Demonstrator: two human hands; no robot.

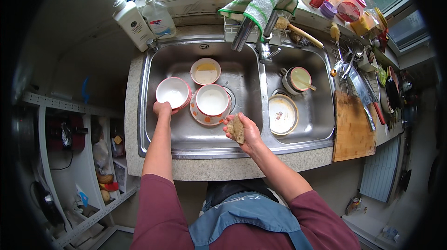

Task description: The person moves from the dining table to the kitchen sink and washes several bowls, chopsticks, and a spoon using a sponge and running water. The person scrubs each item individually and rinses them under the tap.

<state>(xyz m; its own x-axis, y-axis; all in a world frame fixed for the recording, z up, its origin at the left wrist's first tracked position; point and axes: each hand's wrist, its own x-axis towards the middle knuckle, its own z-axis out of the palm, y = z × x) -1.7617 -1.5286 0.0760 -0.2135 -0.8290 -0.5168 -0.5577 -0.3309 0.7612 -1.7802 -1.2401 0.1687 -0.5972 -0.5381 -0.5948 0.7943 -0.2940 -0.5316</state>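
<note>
My left hand (162,108) grips the near rim of a small stack of white bowls (172,92) with pinkish-red edges, on the left of the large steel sink basin (209,143). In my right hand (251,132) is a tan scrubbing pad (236,129), held above the basin's near right part. Between the hands a white bowl (212,100) sits on a plate with orange spots (206,120). Behind them stands another bowl (206,77) with yellowish liquid or residue inside. The undersides of the stacked bowls are hidden.
The smaller right basin holds a stained white dish (281,117) and a cup (301,78) with a utensil. A faucet (266,49) draped with a green-striped cloth (265,2) rises behind the divider. Pump bottles (131,23) stand back left. A cleaver (358,82) lies beside the cutting board (352,134).
</note>
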